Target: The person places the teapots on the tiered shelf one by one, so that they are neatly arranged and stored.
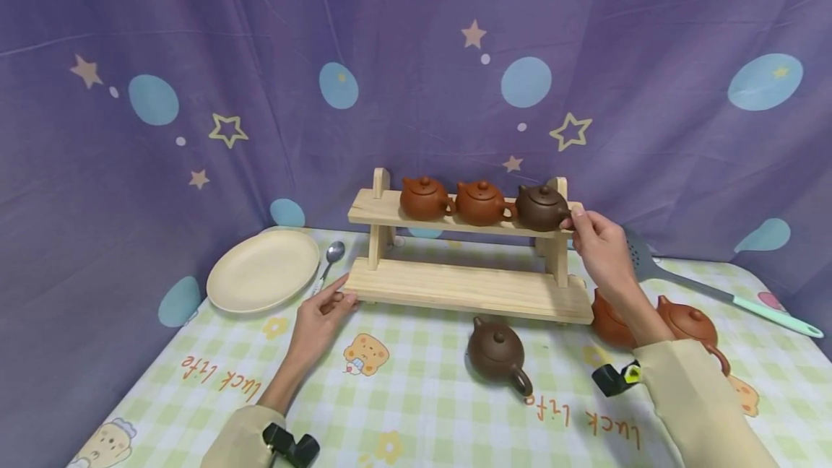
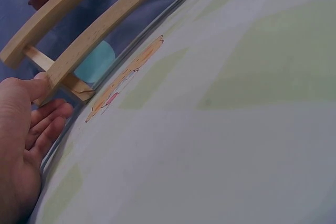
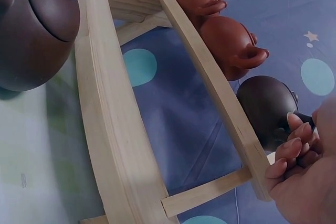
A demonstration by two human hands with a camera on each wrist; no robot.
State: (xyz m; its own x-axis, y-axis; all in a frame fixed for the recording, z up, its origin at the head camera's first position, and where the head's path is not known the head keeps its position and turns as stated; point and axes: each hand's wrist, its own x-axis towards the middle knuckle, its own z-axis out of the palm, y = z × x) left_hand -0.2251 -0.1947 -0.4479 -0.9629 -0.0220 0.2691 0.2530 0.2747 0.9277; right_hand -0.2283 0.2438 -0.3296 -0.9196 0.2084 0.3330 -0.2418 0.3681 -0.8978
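Note:
A two-tier wooden display rack [image 1: 455, 289] stands on the checkered tablecloth. On its upper tier sit two reddish-brown teapots [image 1: 424, 201] and, at the right end, a dark brown teapot [image 1: 539, 211]. My right hand [image 1: 604, 251] pinches the handle of that dark teapot [image 3: 265, 109], whose base is at the tier's surface. At the rack's lower left end, my left hand [image 1: 318, 320] grips the corner of the bottom board; the left wrist view shows the thumb against the board [image 2: 105, 22] and the other fingers curled below it.
Another dark brown teapot [image 1: 495, 352] stands in front of the rack. Two more reddish teapots [image 1: 690, 323] are at the right, one partly behind my right forearm. A slotted turner [image 1: 702, 287] lies beyond them. At the left are a cream plate [image 1: 260, 273] and a spoon [image 1: 334, 251].

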